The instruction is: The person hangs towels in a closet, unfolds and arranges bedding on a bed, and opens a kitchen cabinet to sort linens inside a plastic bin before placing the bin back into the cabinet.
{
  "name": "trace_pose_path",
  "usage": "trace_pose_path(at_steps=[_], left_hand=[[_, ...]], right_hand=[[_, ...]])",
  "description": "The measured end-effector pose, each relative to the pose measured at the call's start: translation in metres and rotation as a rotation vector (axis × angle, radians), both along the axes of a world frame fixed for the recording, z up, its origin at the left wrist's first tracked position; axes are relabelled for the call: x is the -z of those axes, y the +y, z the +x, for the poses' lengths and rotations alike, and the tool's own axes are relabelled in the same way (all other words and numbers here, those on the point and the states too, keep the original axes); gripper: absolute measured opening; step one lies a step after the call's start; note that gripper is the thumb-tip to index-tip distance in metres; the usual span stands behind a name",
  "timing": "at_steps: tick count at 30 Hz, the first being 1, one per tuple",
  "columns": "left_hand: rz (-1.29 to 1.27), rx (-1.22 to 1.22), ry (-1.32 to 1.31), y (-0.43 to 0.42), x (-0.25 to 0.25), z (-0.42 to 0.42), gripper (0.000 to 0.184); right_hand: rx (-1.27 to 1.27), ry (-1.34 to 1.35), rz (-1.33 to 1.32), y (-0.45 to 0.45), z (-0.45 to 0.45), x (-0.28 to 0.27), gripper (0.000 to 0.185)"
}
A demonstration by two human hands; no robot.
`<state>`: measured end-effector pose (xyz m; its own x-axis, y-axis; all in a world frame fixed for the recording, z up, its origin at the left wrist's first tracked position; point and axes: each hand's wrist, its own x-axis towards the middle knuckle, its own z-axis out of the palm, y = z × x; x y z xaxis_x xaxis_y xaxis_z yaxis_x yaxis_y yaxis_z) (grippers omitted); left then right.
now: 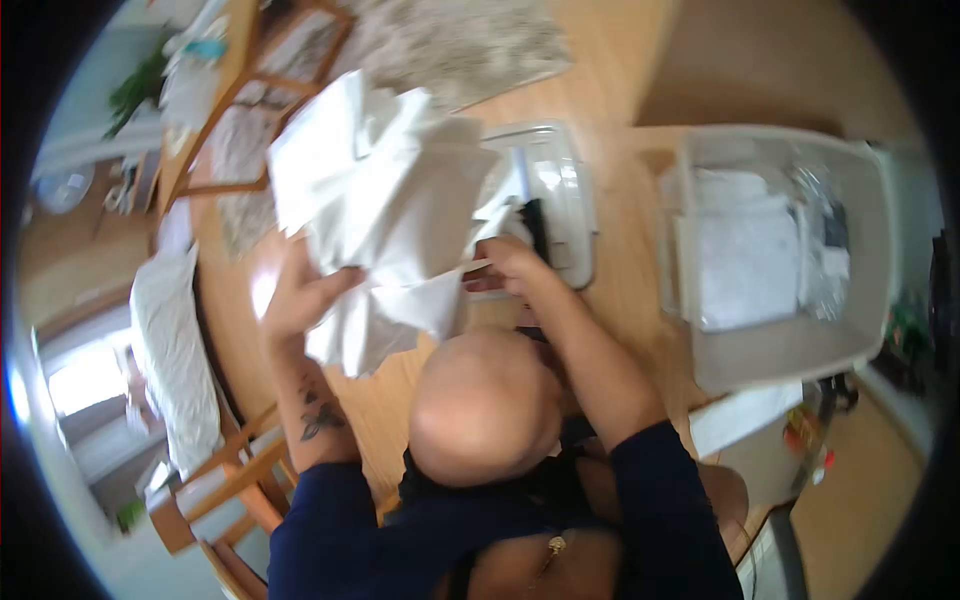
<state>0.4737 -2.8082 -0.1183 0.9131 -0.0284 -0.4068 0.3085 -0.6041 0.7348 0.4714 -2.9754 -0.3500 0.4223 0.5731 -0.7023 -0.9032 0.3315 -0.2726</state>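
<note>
A large, loosely bunched white cloth (pixel 400 210) is held up in front of me, with many folds. My left hand (pixel 305 298) grips its lower left side, the thumb lying over the fabric and the other fingers mostly hidden. On the right side of the cloth, my right hand (pixel 505 265) is closed on a corner or edge of it. Behind the right hand, a pale grey plastic lid (pixel 572 215) lies on the wooden floor. More white fabric and a dark strip (pixel 535 225) rest on the lid, partly hidden by the cloth.
A grey plastic bin (pixel 790 365) at the right contains folded white cloth (pixel 745 255) and clear plastic packets (pixel 828 250). A shaggy rug (pixel 470 45) lies ahead. Wooden chairs (pixel 235 490) and a table (pixel 215 90) stand left. A bare knee (pixel 485 405) rises close below the hands.
</note>
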Motion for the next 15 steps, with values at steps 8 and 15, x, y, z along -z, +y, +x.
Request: trace_pose_path(at_steps=[8,15], left_hand=[[-0.054,-0.001,-0.107,0.003,0.023,0.025,0.029],[-0.267,-0.033,-0.360,-0.075,0.038,0.035,0.031]], right_hand=[[0.469,-1.087,-0.909,-0.071,0.004,-0.127,0.054],[0.262,-1.264,-0.789,-0.082,-0.009,-0.173,0.066]])
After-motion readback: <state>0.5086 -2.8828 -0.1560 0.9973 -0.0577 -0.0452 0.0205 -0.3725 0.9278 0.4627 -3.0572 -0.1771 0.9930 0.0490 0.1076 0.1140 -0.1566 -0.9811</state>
